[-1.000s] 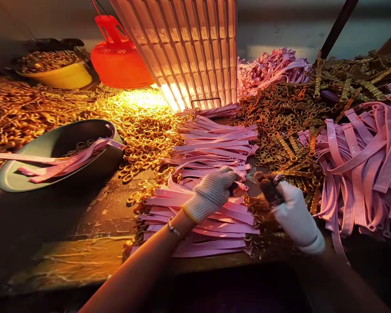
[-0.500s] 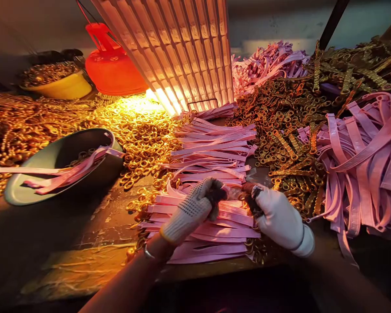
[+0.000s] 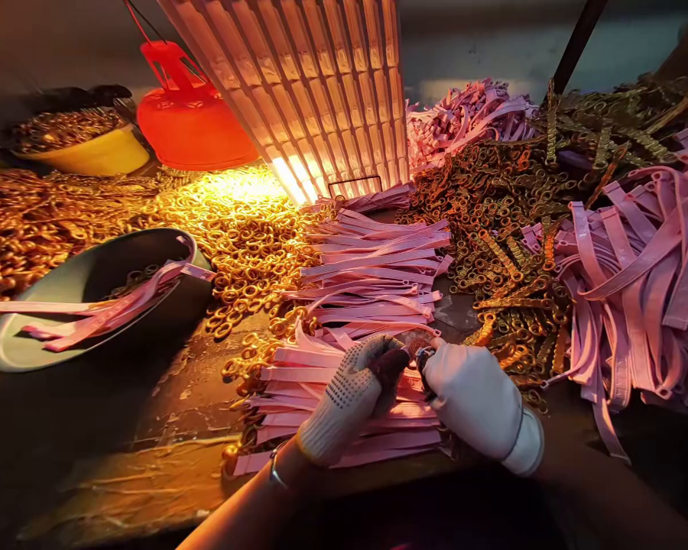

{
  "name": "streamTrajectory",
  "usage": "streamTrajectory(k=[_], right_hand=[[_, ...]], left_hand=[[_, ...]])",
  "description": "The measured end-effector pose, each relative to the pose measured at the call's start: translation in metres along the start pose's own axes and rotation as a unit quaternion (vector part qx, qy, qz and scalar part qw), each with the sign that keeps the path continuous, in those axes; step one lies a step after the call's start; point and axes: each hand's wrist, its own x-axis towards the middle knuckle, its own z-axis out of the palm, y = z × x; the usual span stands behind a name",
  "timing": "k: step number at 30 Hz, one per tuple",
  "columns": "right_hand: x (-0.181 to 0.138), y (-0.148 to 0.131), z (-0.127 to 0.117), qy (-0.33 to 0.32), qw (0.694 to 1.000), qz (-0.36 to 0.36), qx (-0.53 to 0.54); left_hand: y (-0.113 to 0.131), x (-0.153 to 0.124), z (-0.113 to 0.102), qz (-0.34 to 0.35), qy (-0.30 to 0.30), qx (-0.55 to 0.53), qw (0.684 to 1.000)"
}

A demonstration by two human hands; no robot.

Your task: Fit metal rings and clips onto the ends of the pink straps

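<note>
My left hand (image 3: 352,397), in a knitted glove with black dots and a dark-tipped thumb, is closed in a pinch. My right hand (image 3: 475,401), in a white glove with dark fingertips, pinches almost against the left fingertips. Whatever lies between the fingers is too small and covered to make out. Beneath both hands spreads a stack of pink straps (image 3: 298,373), laid crosswise, with brass-coloured clasps (image 3: 246,367) along their left ends. A second row of pink straps (image 3: 372,269) continues behind the hands.
Gold rings (image 3: 252,260) are heaped at left, near a tilted grey-green bowl (image 3: 8,344) with pink straps. A red lamp (image 3: 198,126) hangs beside a ribbed translucent panel (image 3: 332,84). Gold metal pieces (image 3: 481,198) and hanging pink straps (image 3: 636,267) crowd the right.
Both hands have come closer together and slightly lower, so the fingertips nearly meet. My right hand has moved left and turned its back more to the camera. The view has shifted slightly.
</note>
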Motion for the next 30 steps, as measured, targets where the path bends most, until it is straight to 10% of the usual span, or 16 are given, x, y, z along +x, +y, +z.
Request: streamTrajectory(k=[7, 18, 30], right_hand=[[0.003, 0.002, 0.000, -0.002, 1.000, 0.003, 0.012], [0.000, 0.009, -0.009, -0.119, 0.988, 0.064, 0.072], [-0.002, 0.005, 0.004, -0.085, 0.996, -0.040, 0.012]], left_hand=[[-0.016, -0.001, -0.008, 0.200, -0.007, 0.274, 0.941], [-0.019, 0.002, -0.005, 0.135, -0.012, 0.195, 0.971], [-0.021, 0.012, -0.007, 0.164, -0.058, 0.237, 0.956]])
